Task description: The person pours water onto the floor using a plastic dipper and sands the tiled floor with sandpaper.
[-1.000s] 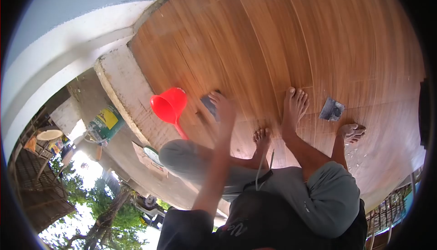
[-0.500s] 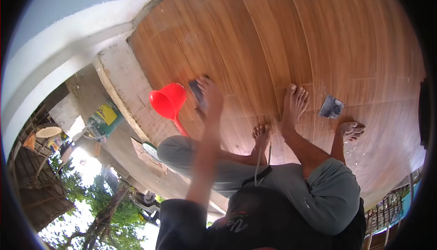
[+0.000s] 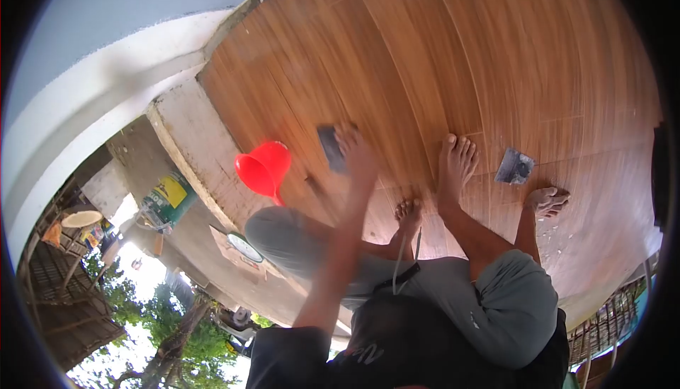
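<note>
My left hand (image 3: pixel 360 154), slightly blurred, presses a dark flat rectangular pad (image 3: pixel 331 150) against the brown wood-look tile floor (image 3: pixel 397 92). Its fingers lie over the pad's right side. Left of it, a red plastic dipper (image 3: pixel 263 168) with a long handle rests by the floor's edge. A small dark object (image 3: pixel 314 185), too unclear to name, is on the tiles between them. My right hand (image 3: pixel 550 202) leans on the floor beyond my right knee, fingers spread and holding nothing. Just beside it lies a dark grey square piece (image 3: pixel 515 166) with a smeared surface.
My bare feet (image 3: pixel 460 161) stand on the tiles between the hands. A whitish raised ledge (image 3: pixel 195 130) borders the floor at left, below a pale wall (image 3: pixel 106 49). Beyond it are a green and yellow sack (image 3: pixel 168 198) and a round-faced object (image 3: pixel 245 246). Pale crumbs dot the floor at right.
My left hand has slid to the right with the dark pad, away from the red dipper. The small dark object now shows more fully. My right hand and the grey square piece stay put.
</note>
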{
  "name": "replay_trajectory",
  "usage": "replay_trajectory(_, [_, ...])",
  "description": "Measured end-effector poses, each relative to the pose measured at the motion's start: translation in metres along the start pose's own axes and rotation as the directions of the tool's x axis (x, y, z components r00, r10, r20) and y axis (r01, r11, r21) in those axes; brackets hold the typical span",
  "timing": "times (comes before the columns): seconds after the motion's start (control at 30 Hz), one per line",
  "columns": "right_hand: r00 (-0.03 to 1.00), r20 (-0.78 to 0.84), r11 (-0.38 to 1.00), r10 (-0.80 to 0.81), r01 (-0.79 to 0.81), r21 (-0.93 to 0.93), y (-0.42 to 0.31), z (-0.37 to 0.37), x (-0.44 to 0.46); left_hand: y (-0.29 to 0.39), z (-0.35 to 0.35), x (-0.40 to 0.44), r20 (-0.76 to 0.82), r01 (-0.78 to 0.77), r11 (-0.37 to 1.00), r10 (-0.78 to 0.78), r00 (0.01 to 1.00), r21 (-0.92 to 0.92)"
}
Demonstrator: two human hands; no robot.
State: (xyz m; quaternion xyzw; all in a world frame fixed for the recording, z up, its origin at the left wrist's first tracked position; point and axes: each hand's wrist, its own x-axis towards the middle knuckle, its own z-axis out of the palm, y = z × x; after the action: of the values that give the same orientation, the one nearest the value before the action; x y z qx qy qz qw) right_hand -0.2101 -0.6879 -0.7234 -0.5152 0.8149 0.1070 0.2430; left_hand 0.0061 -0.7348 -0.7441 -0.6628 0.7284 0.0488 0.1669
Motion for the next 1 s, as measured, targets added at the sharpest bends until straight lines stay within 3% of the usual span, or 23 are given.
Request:
replay_trajectory(0.07, [0.997, -0.069, 0.999, 0.027, -0.024, 0.044, 0.003, 0.014, -0.010, -0.006, -0.041, 0.094, 0.013, 0.075, 0.995, -0.074, 0.997, -0.071])
replay_trajectory(0.13, [0.981, -0.186, 0.989, 0.055, -0.028, 0.142, 0.001, 0.020, -0.012, -0.001, -0.032, 0.093, 0.056, 0.061, 0.998, -0.061, 0.997, -0.001])
replay_trajectory(0.17, [0.984, -0.173, 0.994, 0.043, -0.025, 0.105, -0.001, 0.017, -0.001, 0.004, -0.027, 0.099, 0.061, 0.056, 0.998, -0.058, 0.996, 0.034])
replay_trajectory(0.27, [0.998, -0.060, 0.999, 0.035, -0.034, 0.006, 0.000, 0.010, -0.008, 0.010, 0.008, 0.015, 0.122, -0.167, 0.983, 0.157, 0.980, 0.072])
replay_trajectory(0.3, [0.998, -0.039, 0.999, 0.040, -0.040, -0.013, 0.000, 0.009, -0.003, 0.003, 0.000, 0.034, 0.113, -0.181, 0.957, 0.159, 0.981, 0.226])
replay_trajectory(0.37, [0.998, 0.017, 0.998, 0.062, -0.062, -0.006, -0.004, 0.010, -0.003, -0.041, -0.030, 0.106, 0.110, -0.200, 0.830, 0.167, 0.980, 0.520])
replay_trajectory(0.43, [0.993, 0.068, 0.995, 0.093, -0.095, 0.028, -0.002, 0.013, -0.002, -0.113, -0.007, 0.184, -0.021, -0.108, 0.898, 0.129, 0.991, 0.425])
replay_trajectory(0.47, [0.980, 0.092, 0.965, 0.178, -0.192, 0.179, -0.003, 0.011, 0.001, -0.142, 0.008, 0.213, -0.056, -0.074, 0.909, 0.106, 0.993, 0.409])
replay_trajectory(0.53, [0.928, 0.196, 0.809, 0.316, -0.372, 0.455, -0.009, 0.005, 0.001, -0.146, 0.008, 0.215, 0.050, -0.096, 0.828, 0.082, 0.995, 0.553])
replay_trajectory(0.6, [0.936, 0.147, 0.873, 0.319, -0.351, 0.338, -0.016, -0.001, 0.002, -0.092, -0.025, 0.171, 0.247, -0.239, 0.685, 0.089, 0.965, 0.688])
replay_trajectory(0.63, [0.943, 0.121, 0.903, 0.311, -0.332, 0.272, -0.018, 0.000, 0.001, -0.093, -0.022, 0.159, 0.169, -0.227, 0.801, 0.159, 0.973, 0.554])
replay_trajectory(0.7, [0.905, 0.161, 0.823, 0.394, -0.425, 0.376, -0.019, 0.005, 0.001, -0.105, -0.014, 0.143, -0.031, -0.226, 0.947, 0.239, 0.971, 0.229])
replay_trajectory(0.73, [0.879, 0.182, 0.770, 0.440, -0.474, 0.426, -0.021, 0.008, 0.002, -0.123, -0.027, 0.166, 0.125, -0.202, 0.787, 0.159, 0.979, 0.583])
replay_trajectory(0.77, [0.866, 0.209, 0.746, 0.454, -0.498, 0.443, -0.025, 0.005, 0.001, -0.152, -0.043, 0.200, 0.241, -0.221, 0.501, 0.026, 0.970, 0.837])
replay_trajectory(0.8, [0.851, 0.227, 0.717, 0.474, -0.522, 0.462, -0.029, -0.001, 0.003, -0.206, -0.027, 0.230, 0.097, -0.025, 0.814, -0.039, 0.995, 0.580])
replay_trajectory(0.83, [0.835, 0.248, 0.690, 0.491, -0.547, 0.474, -0.030, -0.005, 0.004, -0.255, -0.012, 0.246, -0.002, 0.155, 0.968, -0.157, 0.988, 0.196])
replay_trajectory(0.9, [0.825, 0.267, 0.682, 0.498, -0.563, 0.467, -0.033, -0.008, 0.005, -0.280, -0.049, 0.260, 0.125, 0.371, 0.928, -0.373, 0.919, 0.041])
replay_trajectory(1.0, [0.814, 0.275, 0.666, 0.512, -0.578, 0.472, -0.039, -0.009, 0.006, -0.254, -0.005, 0.226, -0.061, 0.195, 0.970, -0.188, 0.980, 0.148])
